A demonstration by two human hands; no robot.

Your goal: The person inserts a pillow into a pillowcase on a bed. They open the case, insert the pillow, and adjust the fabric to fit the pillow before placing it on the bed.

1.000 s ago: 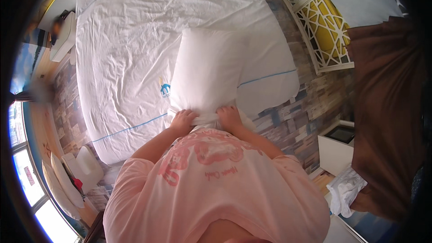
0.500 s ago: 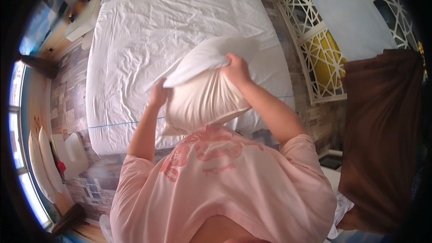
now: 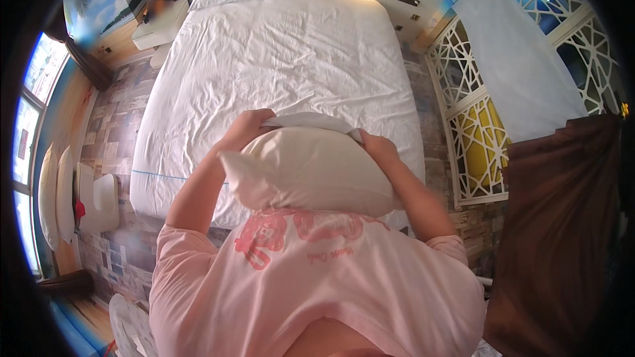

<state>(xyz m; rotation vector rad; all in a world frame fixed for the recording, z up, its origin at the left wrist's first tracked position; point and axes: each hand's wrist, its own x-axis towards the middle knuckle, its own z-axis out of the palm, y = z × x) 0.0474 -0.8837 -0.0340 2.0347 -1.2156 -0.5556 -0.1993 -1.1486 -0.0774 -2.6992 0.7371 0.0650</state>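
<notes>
Bed [image 3: 291, 53] ahead of you, cream pillow [image 3: 311, 172] close to your chest, white pillowcase [image 3: 311, 119] at its far edge.
The white-sheeted bed spreads beyond the pillow, which sits between your forearms, one corner poking out toward your left; the pillowcase shows as a narrow band along its far side. Your hands are apart, the left [image 3: 250, 123] clamped on the band's left end, the right [image 3: 379, 146] on its right end.
</notes>
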